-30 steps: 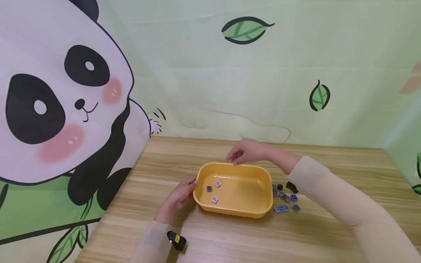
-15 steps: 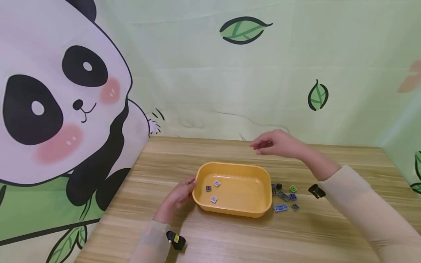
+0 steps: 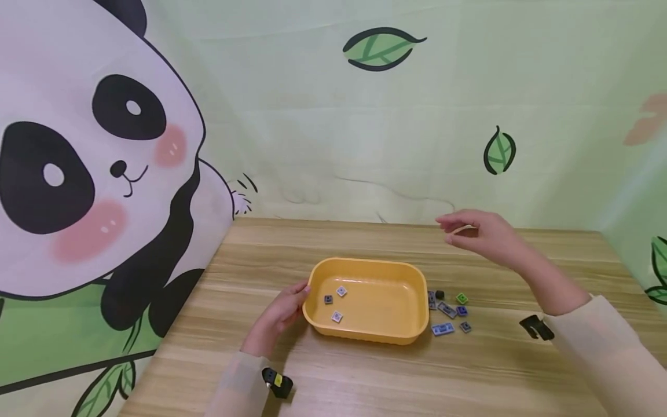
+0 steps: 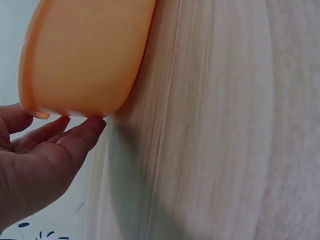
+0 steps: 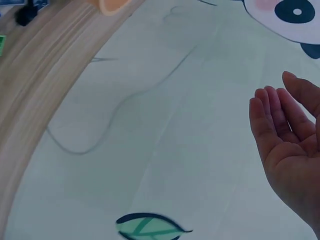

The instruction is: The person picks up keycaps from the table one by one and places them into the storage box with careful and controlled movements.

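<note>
A yellow plastic tub (image 3: 375, 339) stands on the wooden table. Inside, toward its left end, lie two pale square pieces (image 3: 337, 317) and a dark square piece (image 3: 328, 299). My left hand (image 3: 281, 310) holds the tub's left end, thumb at the rim and fingertips against the outer wall, as the left wrist view shows around the tub's end wall (image 4: 85, 65). Above the table's back edge, right of the tub, my right hand (image 3: 482, 231) hovers with loosely bent fingers. Nothing shows between those fingers in the right wrist view, where the hand (image 5: 290, 135) appears at right.
Just right of the tub lie several small pieces, including a green one (image 3: 461, 298), a dark blue one (image 3: 461, 311), a light blue oblong one (image 3: 443, 329) and a black one (image 3: 440, 295). A printed panda cloth (image 3: 312, 145) rises behind the wooden table (image 3: 391, 376).
My right hand has moved right, away from the tub's far rim, uncovering the green piece. My left hand stays on the tub, and the three pieces inside look unmoved.
</note>
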The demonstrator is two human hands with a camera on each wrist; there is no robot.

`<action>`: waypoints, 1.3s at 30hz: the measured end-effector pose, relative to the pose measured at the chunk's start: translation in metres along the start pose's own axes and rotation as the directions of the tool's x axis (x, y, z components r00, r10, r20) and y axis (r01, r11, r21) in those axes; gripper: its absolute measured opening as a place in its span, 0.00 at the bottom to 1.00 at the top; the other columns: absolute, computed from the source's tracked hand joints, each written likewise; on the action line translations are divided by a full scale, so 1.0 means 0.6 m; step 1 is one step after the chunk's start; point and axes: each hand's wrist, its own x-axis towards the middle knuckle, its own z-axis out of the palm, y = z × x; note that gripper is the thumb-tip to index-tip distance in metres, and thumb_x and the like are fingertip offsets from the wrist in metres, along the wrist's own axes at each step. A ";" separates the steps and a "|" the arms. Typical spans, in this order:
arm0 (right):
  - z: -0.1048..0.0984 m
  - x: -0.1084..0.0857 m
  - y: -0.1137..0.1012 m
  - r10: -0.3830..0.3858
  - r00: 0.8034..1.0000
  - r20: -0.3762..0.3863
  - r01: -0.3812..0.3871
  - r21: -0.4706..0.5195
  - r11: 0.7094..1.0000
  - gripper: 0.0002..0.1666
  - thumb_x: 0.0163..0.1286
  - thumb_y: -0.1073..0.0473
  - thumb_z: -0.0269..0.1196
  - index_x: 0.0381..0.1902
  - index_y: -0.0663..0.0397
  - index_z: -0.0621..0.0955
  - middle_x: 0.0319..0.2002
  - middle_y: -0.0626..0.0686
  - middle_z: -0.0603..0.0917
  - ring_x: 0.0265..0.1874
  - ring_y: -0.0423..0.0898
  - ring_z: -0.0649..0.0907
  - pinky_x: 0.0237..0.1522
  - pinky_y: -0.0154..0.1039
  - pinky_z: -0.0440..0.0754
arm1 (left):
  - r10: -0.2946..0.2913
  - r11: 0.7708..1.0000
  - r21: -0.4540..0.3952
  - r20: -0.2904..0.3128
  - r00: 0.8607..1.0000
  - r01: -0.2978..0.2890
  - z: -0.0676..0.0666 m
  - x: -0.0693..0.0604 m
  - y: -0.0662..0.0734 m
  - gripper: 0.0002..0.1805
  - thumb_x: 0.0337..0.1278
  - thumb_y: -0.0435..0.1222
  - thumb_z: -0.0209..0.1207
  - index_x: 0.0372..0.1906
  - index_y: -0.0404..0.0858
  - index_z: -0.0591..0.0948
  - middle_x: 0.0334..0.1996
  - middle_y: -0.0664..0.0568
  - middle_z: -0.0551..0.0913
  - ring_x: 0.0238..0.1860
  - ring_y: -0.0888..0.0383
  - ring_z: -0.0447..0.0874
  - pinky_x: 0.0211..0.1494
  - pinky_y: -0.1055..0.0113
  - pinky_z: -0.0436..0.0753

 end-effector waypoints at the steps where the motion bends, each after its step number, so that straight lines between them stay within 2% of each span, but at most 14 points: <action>1: 0.000 -0.007 0.007 0.009 1.000 -0.006 -0.009 -0.003 1.000 0.23 0.74 0.64 0.63 0.64 0.67 0.78 0.56 0.66 0.84 0.56 0.59 0.83 0.55 0.39 0.87 | 0.002 1.000 -0.001 0.001 1.000 -0.002 0.000 0.000 -0.001 0.28 0.83 0.34 0.39 0.78 0.24 0.56 0.73 0.24 0.65 0.58 0.56 0.80 0.54 0.72 0.84; 5: 0.005 -0.032 0.037 0.027 1.000 -0.009 -0.027 0.005 1.000 0.24 0.75 0.64 0.62 0.66 0.68 0.77 0.58 0.68 0.83 0.57 0.62 0.83 0.53 0.30 0.86 | 0.008 1.000 -0.002 0.010 1.000 -0.008 0.000 -0.001 -0.002 0.28 0.83 0.34 0.38 0.78 0.23 0.55 0.73 0.23 0.64 0.60 0.54 0.79 0.56 0.71 0.84; 8: 0.012 -0.048 0.057 0.032 0.999 -0.012 -0.032 0.017 0.999 0.25 0.74 0.65 0.63 0.65 0.69 0.77 0.58 0.69 0.83 0.53 0.39 0.84 0.51 0.22 0.83 | 0.007 1.000 0.002 0.009 1.000 -0.007 0.001 -0.002 -0.002 0.28 0.83 0.34 0.38 0.78 0.23 0.55 0.73 0.23 0.64 0.61 0.53 0.78 0.56 0.71 0.83; 10: 0.017 -0.057 0.069 0.028 0.999 -0.024 -0.027 0.029 0.999 0.24 0.73 0.66 0.64 0.64 0.71 0.77 0.57 0.70 0.83 0.49 0.25 0.80 0.50 0.19 0.81 | 0.003 1.000 0.007 0.005 1.000 -0.003 0.002 -0.003 0.000 0.28 0.83 0.34 0.38 0.78 0.23 0.55 0.73 0.24 0.64 0.62 0.53 0.77 0.57 0.71 0.83; 12: 0.022 -0.065 0.079 0.034 0.999 -0.028 -0.033 0.037 0.999 0.24 0.72 0.67 0.64 0.63 0.71 0.78 0.57 0.70 0.83 0.47 0.16 0.73 0.49 0.17 0.80 | 0.000 1.000 0.009 0.000 1.000 0.000 0.002 -0.003 0.002 0.28 0.83 0.34 0.38 0.78 0.24 0.55 0.74 0.24 0.64 0.63 0.52 0.76 0.58 0.70 0.83; 14: 0.026 -0.072 0.088 0.043 0.999 -0.026 -0.042 0.036 0.998 0.24 0.72 0.68 0.64 0.63 0.72 0.78 0.56 0.70 0.83 0.48 0.25 0.80 0.49 0.18 0.81 | -0.002 1.000 0.012 -0.001 1.000 0.002 0.002 -0.003 0.002 0.28 0.83 0.34 0.38 0.78 0.24 0.55 0.74 0.24 0.63 0.64 0.51 0.75 0.59 0.69 0.83; 16: 0.031 -0.078 0.097 0.060 0.998 -0.021 -0.060 0.034 0.998 0.24 0.72 0.68 0.64 0.63 0.72 0.78 0.57 0.70 0.83 0.51 0.39 0.84 0.49 0.20 0.82 | -0.003 1.000 0.013 -0.001 1.000 0.003 0.002 -0.003 0.002 0.28 0.83 0.34 0.38 0.78 0.24 0.54 0.74 0.24 0.63 0.65 0.50 0.75 0.60 0.68 0.83; 19: 0.038 -0.089 0.107 0.096 0.995 -0.008 -0.095 0.029 0.995 0.23 0.73 0.67 0.63 0.63 0.72 0.78 0.57 0.70 0.83 0.54 0.57 0.84 0.50 0.24 0.84 | -0.006 1.000 0.014 0.001 1.000 0.006 0.002 -0.004 0.002 0.29 0.83 0.34 0.38 0.79 0.25 0.54 0.75 0.25 0.62 0.66 0.49 0.74 0.61 0.67 0.83; 21: 0.043 -0.096 0.112 0.113 0.994 -0.004 -0.113 0.034 0.993 0.23 0.73 0.66 0.63 0.63 0.72 0.78 0.57 0.70 0.83 0.55 0.61 0.83 0.50 0.27 0.85 | -0.008 1.000 0.011 -0.001 1.000 0.008 0.003 -0.004 0.002 0.29 0.83 0.34 0.38 0.79 0.26 0.53 0.75 0.25 0.62 0.67 0.49 0.73 0.62 0.66 0.83; 25: 0.054 -0.111 0.122 0.123 0.992 -0.001 -0.123 0.038 0.992 0.23 0.72 0.67 0.64 0.62 0.72 0.78 0.57 0.70 0.83 0.54 0.57 0.84 0.49 0.28 0.86 | -0.011 1.000 0.008 -0.007 1.000 0.011 0.003 -0.004 0.001 0.29 0.83 0.34 0.39 0.79 0.26 0.53 0.75 0.25 0.62 0.66 0.50 0.74 0.61 0.67 0.83; 31: 0.073 -0.135 0.134 0.120 0.993 0.012 -0.120 0.060 0.991 0.23 0.70 0.67 0.66 0.61 0.72 0.79 0.55 0.70 0.84 0.47 0.32 0.83 0.47 0.24 0.85 | -0.017 1.000 0.006 -0.014 1.000 0.017 0.003 -0.002 -0.002 0.29 0.83 0.34 0.39 0.79 0.25 0.53 0.75 0.24 0.62 0.65 0.50 0.74 0.62 0.65 0.83; 33: 0.080 -0.141 0.137 0.113 0.993 0.023 -0.114 0.071 0.991 0.23 0.69 0.67 0.66 0.60 0.72 0.79 0.54 0.70 0.85 0.46 0.34 0.84 0.47 0.25 0.85 | -0.016 1.000 0.007 -0.014 1.000 0.016 0.003 -0.002 -0.002 0.29 0.83 0.34 0.39 0.79 0.25 0.53 0.75 0.25 0.62 0.66 0.49 0.73 0.63 0.65 0.83; 39: 0.095 -0.150 0.141 0.090 0.995 0.047 -0.092 0.056 0.994 0.23 0.67 0.66 0.67 0.58 0.72 0.81 0.52 0.69 0.85 0.47 0.47 0.87 0.48 0.30 0.87 | -0.020 1.000 0.009 -0.019 1.000 0.020 0.004 -0.003 0.001 0.29 0.83 0.34 0.38 0.79 0.25 0.52 0.76 0.26 0.61 0.69 0.47 0.71 0.67 0.62 0.81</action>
